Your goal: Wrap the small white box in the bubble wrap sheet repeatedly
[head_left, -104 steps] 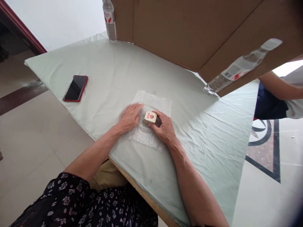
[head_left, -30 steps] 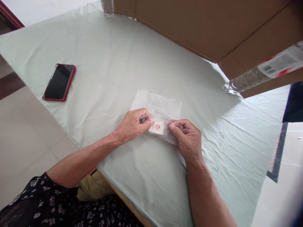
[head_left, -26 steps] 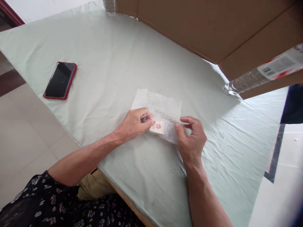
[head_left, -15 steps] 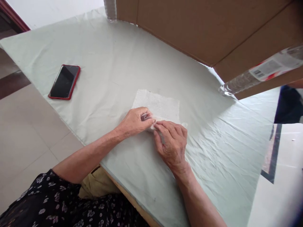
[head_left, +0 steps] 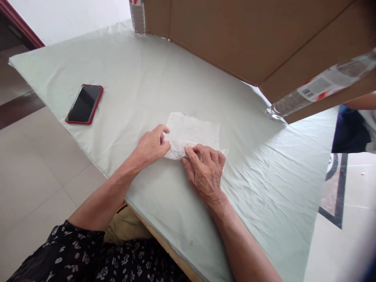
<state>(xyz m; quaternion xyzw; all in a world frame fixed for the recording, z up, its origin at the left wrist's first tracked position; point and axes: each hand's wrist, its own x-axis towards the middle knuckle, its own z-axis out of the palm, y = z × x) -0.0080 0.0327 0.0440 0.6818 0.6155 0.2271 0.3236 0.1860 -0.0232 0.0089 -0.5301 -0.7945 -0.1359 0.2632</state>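
A thin white sheet that looks like tissue paper (head_left: 194, 127) lies on the cloth-covered table, its near edge bunched or rolled up. My right hand (head_left: 205, 168) pinches that near edge with thumb and fingertips, right of its middle. At the sheet's left edge is my left hand (head_left: 151, 145). Its thumb and forefinger stand apart, the other fingers curled under. Some small brownish specks show on the paper by my right fingertips; what they are is too small to tell.
A black phone in a red case (head_left: 84, 103) lies to the left. Across the far right stands a large cardboard box (head_left: 223, 39) with clear tape on its edges. The pale green tablecloth (head_left: 117, 78) is wrinkled on the right. Another person's arm (head_left: 362, 102) shows at the right edge.
My left hand has drawn away leftward from my right fingertips to the sheet's left edge, uncovering the bunched near edge. My right hand keeps its pinch. The view has shifted slightly.
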